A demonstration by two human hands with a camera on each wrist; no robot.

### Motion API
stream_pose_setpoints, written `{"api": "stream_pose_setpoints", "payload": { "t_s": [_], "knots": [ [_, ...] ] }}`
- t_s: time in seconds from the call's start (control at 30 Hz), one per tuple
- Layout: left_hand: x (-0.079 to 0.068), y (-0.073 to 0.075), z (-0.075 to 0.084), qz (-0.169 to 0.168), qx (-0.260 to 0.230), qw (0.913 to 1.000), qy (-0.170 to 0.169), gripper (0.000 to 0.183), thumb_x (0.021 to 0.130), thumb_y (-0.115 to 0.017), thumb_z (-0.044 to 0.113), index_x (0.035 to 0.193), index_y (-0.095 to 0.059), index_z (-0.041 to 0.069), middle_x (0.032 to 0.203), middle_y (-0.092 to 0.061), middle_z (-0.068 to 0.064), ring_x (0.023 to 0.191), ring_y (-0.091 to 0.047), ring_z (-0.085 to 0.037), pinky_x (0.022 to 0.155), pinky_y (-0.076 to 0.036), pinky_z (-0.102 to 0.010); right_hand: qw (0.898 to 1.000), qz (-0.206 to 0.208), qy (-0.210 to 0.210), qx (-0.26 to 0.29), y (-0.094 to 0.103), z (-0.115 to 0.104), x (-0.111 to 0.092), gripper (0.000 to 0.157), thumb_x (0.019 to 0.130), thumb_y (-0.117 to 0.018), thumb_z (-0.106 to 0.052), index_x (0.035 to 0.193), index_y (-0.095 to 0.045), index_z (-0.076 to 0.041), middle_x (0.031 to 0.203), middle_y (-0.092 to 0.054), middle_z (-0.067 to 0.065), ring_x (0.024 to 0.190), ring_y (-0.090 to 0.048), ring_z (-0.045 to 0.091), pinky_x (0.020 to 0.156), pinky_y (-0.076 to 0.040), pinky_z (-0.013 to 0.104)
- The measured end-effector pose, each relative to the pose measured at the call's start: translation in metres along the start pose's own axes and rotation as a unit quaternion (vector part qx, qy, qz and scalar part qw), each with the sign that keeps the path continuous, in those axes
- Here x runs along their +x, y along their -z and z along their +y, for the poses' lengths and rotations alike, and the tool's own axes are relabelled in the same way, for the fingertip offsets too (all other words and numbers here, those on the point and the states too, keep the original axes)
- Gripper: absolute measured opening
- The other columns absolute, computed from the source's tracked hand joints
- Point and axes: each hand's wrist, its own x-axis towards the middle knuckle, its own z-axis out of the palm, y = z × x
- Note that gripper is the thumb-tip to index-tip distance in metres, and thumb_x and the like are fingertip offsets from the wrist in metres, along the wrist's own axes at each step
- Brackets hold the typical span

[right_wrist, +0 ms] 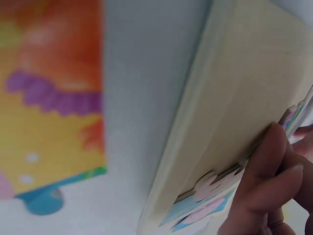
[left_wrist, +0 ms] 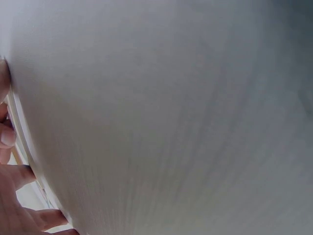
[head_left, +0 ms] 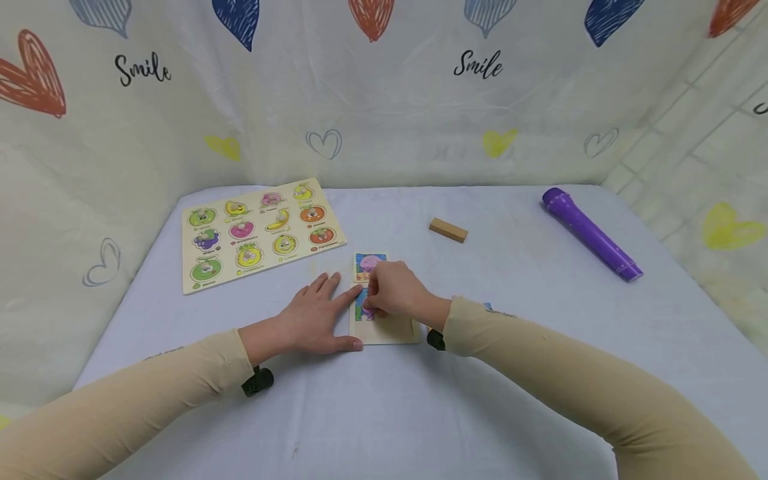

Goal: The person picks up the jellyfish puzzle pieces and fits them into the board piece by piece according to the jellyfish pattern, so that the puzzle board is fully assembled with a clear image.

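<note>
A small wooden jigsaw tray (head_left: 387, 331) lies at mid-table, with picture pieces in its upper part and bare wood below. My left hand (head_left: 315, 317) rests beside it, fingers spread, with the forefinger and thumb at its left edge. Over the tray, my right hand (head_left: 396, 290) has curled fingers and pinches a blue and purple jigsaw piece (head_left: 363, 311), partly hidden by the fingertips. Another piece with a pink figure (head_left: 367, 265) sits at the top of the tray. In the right wrist view, the fingertips (right_wrist: 275, 134) are low against the tray.
A wooden fruit puzzle board (head_left: 264, 235) lies at the back left. Toward the back stands a small wooden block (head_left: 448, 230), and a purple microphone-shaped tube (head_left: 591, 233) lies at the right. A loose orange and yellow jigsaw piece (right_wrist: 54, 112) lies right of the tray, mostly behind my right sleeve.
</note>
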Motion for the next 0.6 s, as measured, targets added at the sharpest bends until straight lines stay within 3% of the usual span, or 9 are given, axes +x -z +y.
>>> {"api": "stream_pose_setpoints", "payload": {
  "t_s": [0.23, 0.4, 0.6],
  "knots": [
    [0.001, 0.000, -0.001, -0.003, 0.001, 1.0000, 0.001, 0.098, 0.086, -0.067, 0.067, 0.163, -0.030, 0.019, 0.166, -0.022, -0.028, 0.153, -0.022, -0.052, 0.116, -0.031, -0.068, 0.997, -0.015, 0.060, 0.050, 0.013, 0.021, -0.008, 0.011, 0.094, -0.076, -0.021, 0.093, -0.073, -0.010, 0.082, -0.073, 0.000, 0.074, -0.063, 0.013, 0.067, -0.050, 0.022],
    [0.002, -0.001, -0.002, -0.004, -0.001, 1.0000, 0.003, 0.098, 0.086, -0.067, 0.068, 0.163, -0.029, 0.019, 0.167, -0.021, -0.027, 0.153, -0.021, -0.051, 0.117, -0.030, -0.068, 0.994, 0.003, 0.091, 0.062, 0.030, 0.044, -0.019, 0.011, 0.095, -0.074, -0.016, 0.103, -0.072, -0.009, 0.096, -0.075, 0.002, 0.085, -0.066, 0.014, 0.079, -0.057, 0.028],
    [0.002, -0.001, -0.002, -0.005, -0.005, 1.0000, 0.003, 0.098, 0.087, -0.067, 0.067, 0.163, -0.029, 0.018, 0.167, -0.020, -0.027, 0.154, -0.020, -0.051, 0.117, -0.029, -0.068, 0.997, 0.024, 0.074, 0.026, 0.048, 0.080, -0.032, 0.017, 0.096, -0.071, -0.014, 0.112, -0.072, -0.008, 0.104, -0.076, 0.002, 0.095, -0.068, 0.017, 0.090, -0.057, 0.038]
  ]
}}
